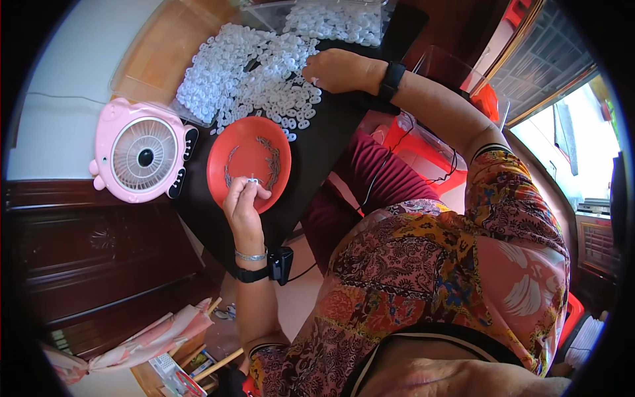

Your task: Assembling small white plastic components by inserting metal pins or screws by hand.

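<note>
My left hand pinches a small white plastic piece between thumb and fingertips, with a thin pin-like tip standing up from it. It is over the near rim of a red bowl, which holds many thin grey metal nails or pins. Over the right edge of a heap of small white oval plastic pieces with holes is my right hand, its fingers curled together. A speck of white shows at those fingertips, but what they hold is too small to make out.
A pink animal-shaped fan stands left of the bowl. A clear tub of more white pieces is at the back of the dark table. Loose ovals lie between heap and bowl. Red plastic stools and a black cable are to the right.
</note>
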A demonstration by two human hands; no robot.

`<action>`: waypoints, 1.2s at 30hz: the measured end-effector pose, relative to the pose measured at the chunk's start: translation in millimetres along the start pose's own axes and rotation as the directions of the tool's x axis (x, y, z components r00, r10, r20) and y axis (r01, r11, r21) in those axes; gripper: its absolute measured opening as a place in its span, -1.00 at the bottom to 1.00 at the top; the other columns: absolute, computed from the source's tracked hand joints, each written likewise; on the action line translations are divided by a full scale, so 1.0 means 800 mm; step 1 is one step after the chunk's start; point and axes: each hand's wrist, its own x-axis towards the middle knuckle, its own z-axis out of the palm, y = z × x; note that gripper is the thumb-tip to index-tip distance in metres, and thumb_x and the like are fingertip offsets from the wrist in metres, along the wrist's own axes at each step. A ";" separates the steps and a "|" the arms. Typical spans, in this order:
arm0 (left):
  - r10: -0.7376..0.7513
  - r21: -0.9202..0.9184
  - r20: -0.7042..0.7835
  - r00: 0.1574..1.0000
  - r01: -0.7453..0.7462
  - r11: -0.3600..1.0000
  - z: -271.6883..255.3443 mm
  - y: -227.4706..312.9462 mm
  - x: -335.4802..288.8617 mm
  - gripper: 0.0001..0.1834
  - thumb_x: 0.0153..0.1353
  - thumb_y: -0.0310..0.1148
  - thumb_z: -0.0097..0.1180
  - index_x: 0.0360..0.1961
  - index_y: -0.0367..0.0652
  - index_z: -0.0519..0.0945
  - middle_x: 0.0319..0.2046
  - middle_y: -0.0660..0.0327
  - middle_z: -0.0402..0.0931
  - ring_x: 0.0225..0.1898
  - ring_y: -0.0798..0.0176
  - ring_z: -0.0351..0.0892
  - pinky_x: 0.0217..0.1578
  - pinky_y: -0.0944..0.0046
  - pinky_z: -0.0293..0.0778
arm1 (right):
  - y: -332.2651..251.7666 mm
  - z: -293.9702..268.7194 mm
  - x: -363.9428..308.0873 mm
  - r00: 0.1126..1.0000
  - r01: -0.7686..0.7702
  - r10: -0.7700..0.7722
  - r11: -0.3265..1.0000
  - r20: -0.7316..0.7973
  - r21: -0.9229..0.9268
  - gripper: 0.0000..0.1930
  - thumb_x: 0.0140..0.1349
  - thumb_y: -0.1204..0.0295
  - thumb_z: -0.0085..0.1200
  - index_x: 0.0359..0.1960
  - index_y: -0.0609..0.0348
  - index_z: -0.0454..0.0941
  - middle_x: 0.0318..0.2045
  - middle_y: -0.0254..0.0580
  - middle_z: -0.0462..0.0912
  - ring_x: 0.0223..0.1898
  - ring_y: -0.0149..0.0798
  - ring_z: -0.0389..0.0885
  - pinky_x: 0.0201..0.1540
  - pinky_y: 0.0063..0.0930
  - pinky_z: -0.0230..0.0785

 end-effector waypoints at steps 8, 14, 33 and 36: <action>0.195 -0.081 -0.266 0.944 -0.224 0.971 0.026 0.018 -0.044 -0.80 0.30 -0.45 -0.14 -0.45 -0.31 0.42 -0.55 0.16 0.51 -0.45 0.33 0.48 -0.24 0.31 0.40 | 0.005 0.007 0.009 0.982 -0.190 0.164 0.865 0.097 0.465 -0.74 -0.09 0.49 0.15 -0.28 0.16 0.59 -0.39 -0.16 0.62 -0.30 -0.18 0.61 -0.20 -0.37 0.45; 0.229 -0.064 -0.274 0.934 -0.255 0.965 0.045 0.007 -0.056 -0.82 0.29 -0.48 -0.13 -0.43 -0.34 0.43 -0.56 0.18 0.50 -0.47 0.34 0.46 -0.30 0.34 0.41 | 0.014 0.024 0.014 0.988 -0.155 0.143 0.873 0.061 0.462 -0.72 -0.11 0.50 0.17 -0.27 0.17 0.58 -0.40 -0.20 0.62 -0.31 -0.22 0.60 -0.21 -0.38 0.44; 0.169 -0.353 -0.120 0.978 -0.202 0.914 0.066 0.008 -0.051 -0.82 0.28 -0.44 -0.13 -0.39 -0.32 0.44 -0.47 0.07 0.56 -0.40 0.27 0.53 -0.23 0.33 0.41 | -0.113 -0.067 -0.015 0.977 -0.206 -0.050 0.044 0.208 0.978 -0.74 0.13 0.58 0.19 -0.11 0.26 0.56 -0.38 -0.40 0.61 -0.35 -0.59 0.52 -0.29 -0.72 0.40; 0.218 -0.453 -0.105 0.970 -0.242 0.858 0.071 0.017 -0.052 -0.81 0.30 -0.43 -0.17 -0.37 -0.34 0.43 -0.46 0.03 0.57 -0.36 0.23 0.55 -0.20 0.31 0.42 | -0.152 -0.061 -0.017 0.976 -0.211 -0.094 -0.150 0.199 0.966 -0.71 0.11 0.61 0.20 -0.09 0.27 0.56 -0.37 -0.37 0.62 -0.37 -0.57 0.54 -0.28 -0.72 0.43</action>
